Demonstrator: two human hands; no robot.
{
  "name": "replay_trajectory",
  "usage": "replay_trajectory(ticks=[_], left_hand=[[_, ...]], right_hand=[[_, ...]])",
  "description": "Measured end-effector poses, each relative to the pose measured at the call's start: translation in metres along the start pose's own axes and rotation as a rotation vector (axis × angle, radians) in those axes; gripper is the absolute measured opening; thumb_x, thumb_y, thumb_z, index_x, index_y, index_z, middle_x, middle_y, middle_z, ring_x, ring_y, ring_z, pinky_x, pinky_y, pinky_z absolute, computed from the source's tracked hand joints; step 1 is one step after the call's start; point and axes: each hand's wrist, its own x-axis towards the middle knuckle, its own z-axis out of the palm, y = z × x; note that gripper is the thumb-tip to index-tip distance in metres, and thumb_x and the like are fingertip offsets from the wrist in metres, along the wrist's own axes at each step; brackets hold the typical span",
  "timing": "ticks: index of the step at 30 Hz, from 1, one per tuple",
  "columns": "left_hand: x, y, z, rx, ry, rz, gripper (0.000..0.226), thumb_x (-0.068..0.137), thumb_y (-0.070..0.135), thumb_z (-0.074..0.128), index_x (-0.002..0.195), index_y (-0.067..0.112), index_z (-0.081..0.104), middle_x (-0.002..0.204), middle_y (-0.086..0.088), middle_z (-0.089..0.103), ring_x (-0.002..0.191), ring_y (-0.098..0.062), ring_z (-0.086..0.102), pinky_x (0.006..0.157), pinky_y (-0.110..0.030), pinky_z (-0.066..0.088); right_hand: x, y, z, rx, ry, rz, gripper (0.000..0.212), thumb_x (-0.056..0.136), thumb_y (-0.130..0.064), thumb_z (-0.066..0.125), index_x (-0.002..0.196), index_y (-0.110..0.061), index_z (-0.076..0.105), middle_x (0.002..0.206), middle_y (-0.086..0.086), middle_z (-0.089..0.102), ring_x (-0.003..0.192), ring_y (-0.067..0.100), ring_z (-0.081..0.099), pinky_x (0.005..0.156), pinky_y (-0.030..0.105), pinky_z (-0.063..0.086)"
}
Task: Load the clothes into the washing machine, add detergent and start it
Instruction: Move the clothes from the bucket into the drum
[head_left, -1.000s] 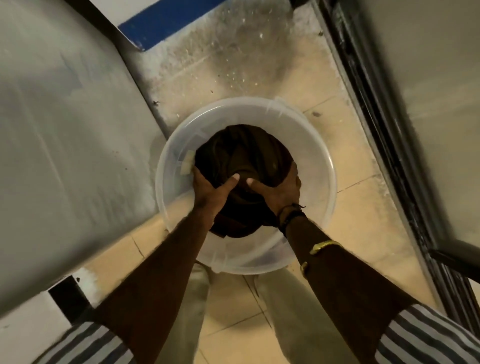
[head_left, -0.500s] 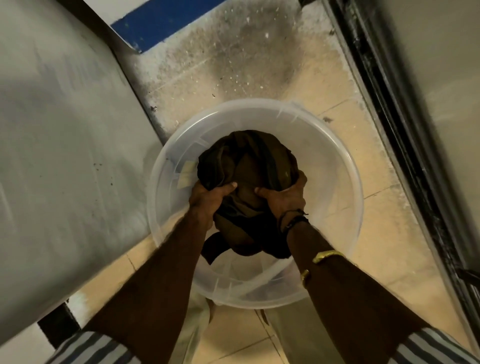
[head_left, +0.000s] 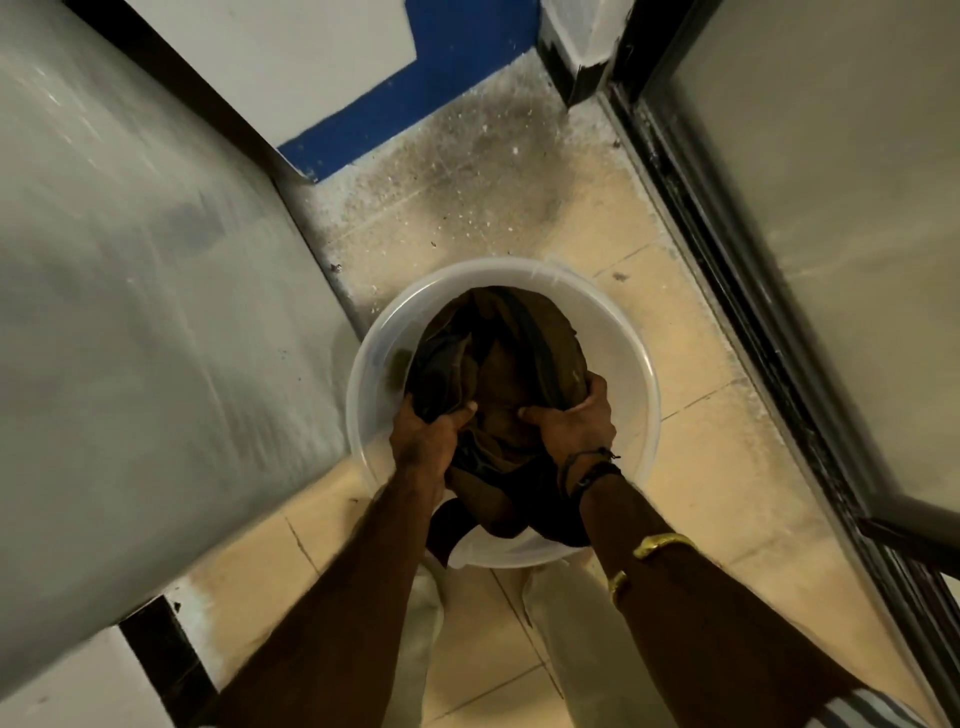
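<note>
Mostly, clothes (head_left: 498, 358) bulge beyond left grip (head_left: 426, 434) and right grip (head_left: 571, 426), over basin (head_left: 618, 348).

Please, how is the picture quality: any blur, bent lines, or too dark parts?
Head view: dim warm light; the dark clothes in the clear basin lose detail; the grey panel at left shows motion streaks; the wide lens slants the door frame.

A striped sleeve (head_left: 872, 709), white and grey-blue, shows on the right arm. Dark cord bracelets (head_left: 597, 467) circle that wrist, with a coiled gold bangle (head_left: 660, 545) on the forearm. The trousers (head_left: 561, 649) are pale.
</note>
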Motion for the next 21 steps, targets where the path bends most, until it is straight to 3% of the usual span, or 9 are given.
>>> replay_trajectory(ticks=[5,10,13,16,21], left_hand=[[-0.044,0.026,-0.017,0.039,-0.041,0.041,0.081,0.064,0.029,0.091,0.138,0.025,0.057,0.13,-0.001,0.066,0.119,-0.025,0.062,0.102,-0.047,0.052],[-0.085,0.048,-0.037,0.082,-0.07,0.107,0.101,0.041,0.052,0.087,0.135,0.029,0.058,0.128,0.002,0.067,0.116,-0.025,0.064,0.099,-0.048,0.054],[-0.112,0.061,-0.052,0.113,-0.088,0.138,0.095,0.051,0.044,0.09,0.138,0.026,0.056,0.131,-0.002,0.065,0.118,-0.029,0.062,0.1,-0.049,0.054],[-0.135,0.073,-0.067,0.131,-0.105,0.179,0.101,0.048,0.046,0.089,0.14,0.025,0.054,0.133,-0.004,0.064,0.119,-0.031,0.062,0.099,-0.049,0.054],[-0.172,0.09,-0.091,0.16,-0.141,0.219,0.084,0.07,0.024,0.09,0.144,0.016,0.05,0.139,-0.008,0.06,0.124,-0.031,0.058,0.103,-0.039,0.05]], right_hand=[[-0.044,-0.015,-0.021,0.038,0.03,-0.016,0.089,0.064,-0.032,0.089,0.139,-0.03,0.041,0.126,0.003,0.06,0.112,0.031,0.058,0.094,0.042,0.053],[-0.095,-0.027,-0.042,0.103,0.082,-0.04,0.091,0.066,-0.03,0.089,0.143,-0.029,0.04,0.128,0.004,0.058,0.113,0.032,0.057,0.095,0.041,0.051],[-0.13,-0.033,-0.053,0.134,0.122,-0.06,0.089,0.066,-0.029,0.089,0.142,-0.029,0.042,0.125,0.002,0.059,0.109,0.031,0.057,0.089,0.036,0.051],[-0.162,-0.038,-0.061,0.174,0.154,-0.061,0.087,0.065,-0.028,0.09,0.139,-0.031,0.045,0.121,0.0,0.061,0.102,0.028,0.057,0.085,0.034,0.052],[-0.208,-0.043,-0.072,0.215,0.202,-0.038,0.084,0.064,-0.028,0.089,0.137,-0.031,0.046,0.118,0.001,0.062,0.1,0.027,0.057,0.088,0.036,0.053]])
